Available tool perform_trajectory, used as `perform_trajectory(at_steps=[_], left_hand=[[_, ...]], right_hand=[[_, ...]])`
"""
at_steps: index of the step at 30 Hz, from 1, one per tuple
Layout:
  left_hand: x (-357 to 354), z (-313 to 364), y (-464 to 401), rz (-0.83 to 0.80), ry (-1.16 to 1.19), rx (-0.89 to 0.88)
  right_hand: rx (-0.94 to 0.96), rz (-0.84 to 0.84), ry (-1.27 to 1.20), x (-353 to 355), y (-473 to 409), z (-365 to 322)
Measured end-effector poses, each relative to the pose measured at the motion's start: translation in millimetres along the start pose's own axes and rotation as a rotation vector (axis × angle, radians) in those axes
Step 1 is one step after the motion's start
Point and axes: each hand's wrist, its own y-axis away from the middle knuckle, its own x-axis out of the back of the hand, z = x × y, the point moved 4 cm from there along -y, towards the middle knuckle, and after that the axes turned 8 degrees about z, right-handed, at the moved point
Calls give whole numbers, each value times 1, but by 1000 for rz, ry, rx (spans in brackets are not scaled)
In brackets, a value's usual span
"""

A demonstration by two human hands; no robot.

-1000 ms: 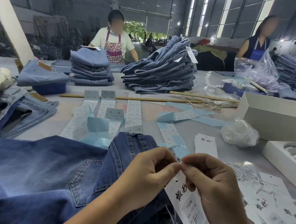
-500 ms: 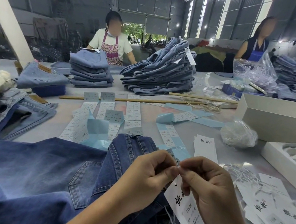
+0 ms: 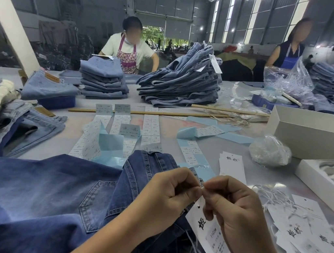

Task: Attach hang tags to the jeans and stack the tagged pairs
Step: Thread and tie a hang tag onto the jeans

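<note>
A dark blue pair of jeans (image 3: 50,196) lies spread across the near table, back pocket up, its waistband under my hands. My left hand (image 3: 165,198) and my right hand (image 3: 233,215) meet fingertip to fingertip over the waistband, both pinching the thin white string at the top of a white hang tag (image 3: 210,238). The tag hangs down under my right hand, printed with black characters. Loose hang tags (image 3: 304,235) and white strings (image 3: 276,196) lie to the right.
Strips of size stickers (image 3: 151,128) on blue backing cover the table's middle. Stacks of lighter jeans (image 3: 184,84) stand at the back, more jeans (image 3: 23,126) at left. White boxes (image 3: 313,135) sit at right. Two people work at the far side.
My hands have risen slightly and drawn closer, fingertips now touching at the tag's string. The tag has shifted up a little with them.
</note>
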Motion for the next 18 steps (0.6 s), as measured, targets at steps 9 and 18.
perform_trajectory(at_steps=[9,18], left_hand=[[5,0,-2,-24,-43,-2],[51,-5,-13,138,-434,50]], right_hand=[[-1,-22,57,0,-1,3],[-18,210,66,9,-4,5]])
